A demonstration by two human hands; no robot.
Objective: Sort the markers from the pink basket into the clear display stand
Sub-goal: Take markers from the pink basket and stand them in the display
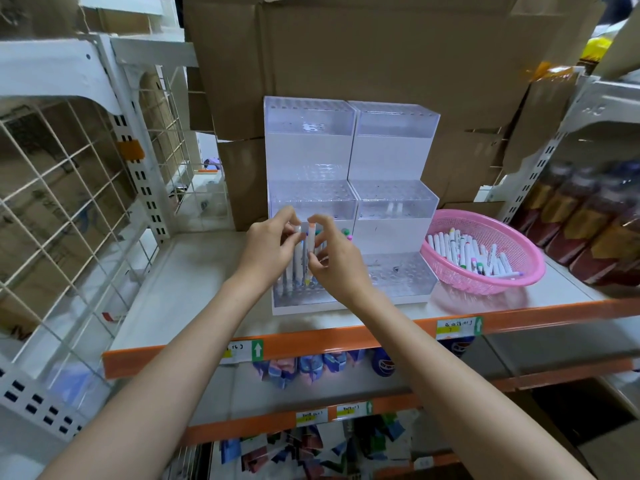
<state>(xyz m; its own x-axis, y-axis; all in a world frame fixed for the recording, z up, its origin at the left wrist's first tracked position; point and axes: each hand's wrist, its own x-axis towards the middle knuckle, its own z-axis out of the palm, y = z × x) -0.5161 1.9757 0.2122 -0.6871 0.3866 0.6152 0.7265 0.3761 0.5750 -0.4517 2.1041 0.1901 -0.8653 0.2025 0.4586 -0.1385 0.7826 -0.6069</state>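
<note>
Head view. Between the two sets of fingertips, over the front left tier of the clear display stand (391, 202), white-barrelled markers stand roughly upright.

Left hand (268, 251): fingers curled round a bundle of markers (294, 265). Barrels run down from the fingers; lower ends are at or in the holes of the lowest tier, which one cannot be told.

Right hand (337, 258): thumb and forefinger pinch the orange-capped marker (311, 237), cap up, just beside the bundle and touching or nearly touching it. The other fingers are loosely bent below the pinch.

Just right of the right fingers, two coloured caps (346, 234), green and pink, show against the stand. Farther up and right of them, two pale markers (394, 207) sit in the middle tier of the stand's right half.

Well right of both hands, the pink basket (519, 265) rests on the shelf (194, 271), just beside the stand's right edge. It holds a heap of loose markers (467, 251), lying flat and crossed.

Behind the stand, beyond the fingers: cardboard boxes (381, 46). Far left of the left hand: white wire grid (69, 202). Far right, past the basket: dark bottles (588, 220), blurred. Below the wrists: orange rail (346, 336) with labels.
</note>
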